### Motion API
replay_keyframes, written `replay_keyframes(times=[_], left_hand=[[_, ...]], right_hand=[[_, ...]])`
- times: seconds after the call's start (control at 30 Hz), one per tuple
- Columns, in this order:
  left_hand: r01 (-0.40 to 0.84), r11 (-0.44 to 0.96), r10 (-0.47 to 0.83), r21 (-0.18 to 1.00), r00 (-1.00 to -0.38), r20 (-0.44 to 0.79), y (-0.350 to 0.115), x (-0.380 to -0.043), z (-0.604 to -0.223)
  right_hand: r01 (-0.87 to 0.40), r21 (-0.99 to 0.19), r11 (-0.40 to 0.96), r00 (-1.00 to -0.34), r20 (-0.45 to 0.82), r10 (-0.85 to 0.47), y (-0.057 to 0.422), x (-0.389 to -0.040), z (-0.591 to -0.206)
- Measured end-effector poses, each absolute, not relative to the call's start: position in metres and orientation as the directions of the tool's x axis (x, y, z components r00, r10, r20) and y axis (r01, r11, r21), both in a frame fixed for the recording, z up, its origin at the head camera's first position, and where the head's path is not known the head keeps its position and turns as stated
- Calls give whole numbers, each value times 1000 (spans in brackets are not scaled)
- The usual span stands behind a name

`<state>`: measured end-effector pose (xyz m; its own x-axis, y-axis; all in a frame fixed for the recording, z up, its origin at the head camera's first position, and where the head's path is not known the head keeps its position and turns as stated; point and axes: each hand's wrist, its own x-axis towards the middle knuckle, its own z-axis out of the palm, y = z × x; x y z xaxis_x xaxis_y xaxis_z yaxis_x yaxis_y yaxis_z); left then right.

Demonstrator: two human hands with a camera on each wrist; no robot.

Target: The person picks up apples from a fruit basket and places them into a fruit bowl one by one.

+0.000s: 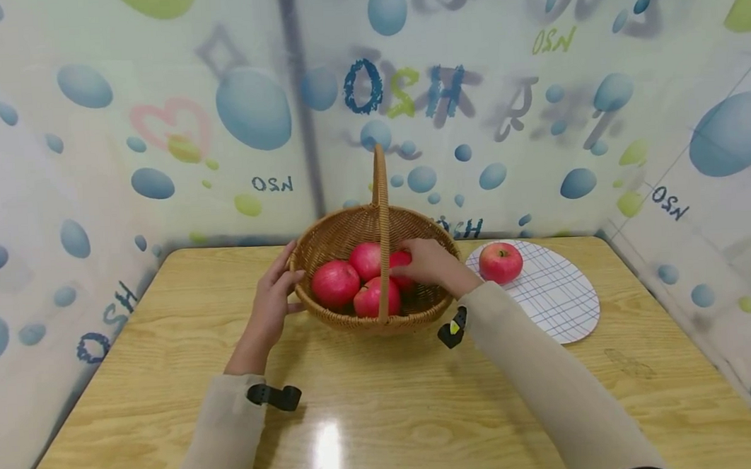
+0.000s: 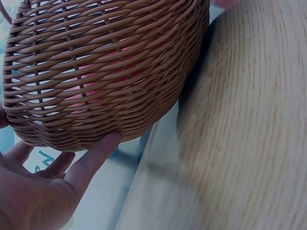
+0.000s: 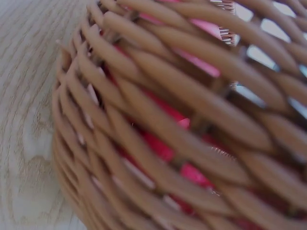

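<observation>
- Left hand (image 1: 267, 300): grips wicker basket (image 1: 334, 233) at left rim.
- Right hand (image 1: 429, 261): curls round gripped apple (image 1: 402, 263), inside.
- Three more apples (image 1: 335, 284): inside.
- Outside apple (image 1: 501, 262): on checked mat (image 1: 560, 295).

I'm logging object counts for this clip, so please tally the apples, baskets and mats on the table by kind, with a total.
Wicker basket: 1
Red apples: 5 visible (4 in the basket, 1 on the mat)
Checked oval mat: 1
Total: 7
</observation>
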<state>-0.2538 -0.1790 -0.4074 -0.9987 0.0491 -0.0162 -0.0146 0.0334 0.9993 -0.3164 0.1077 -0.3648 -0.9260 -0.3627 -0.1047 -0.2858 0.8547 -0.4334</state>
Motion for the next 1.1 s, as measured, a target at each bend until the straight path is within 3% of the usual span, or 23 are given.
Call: replay_keyframes(times=[0.63, 1.1], left_hand=[[-26, 17, 45, 1000, -999, -27, -179, -253, -408], [-34, 21, 39, 999, -999, -34, -181, -254, -409]], right_hand=[[-292, -441, 849, -939, -36, -342, 105, -309, -362], [-339, -492, 802, -940, 140, -312, 112, -295, -352]])
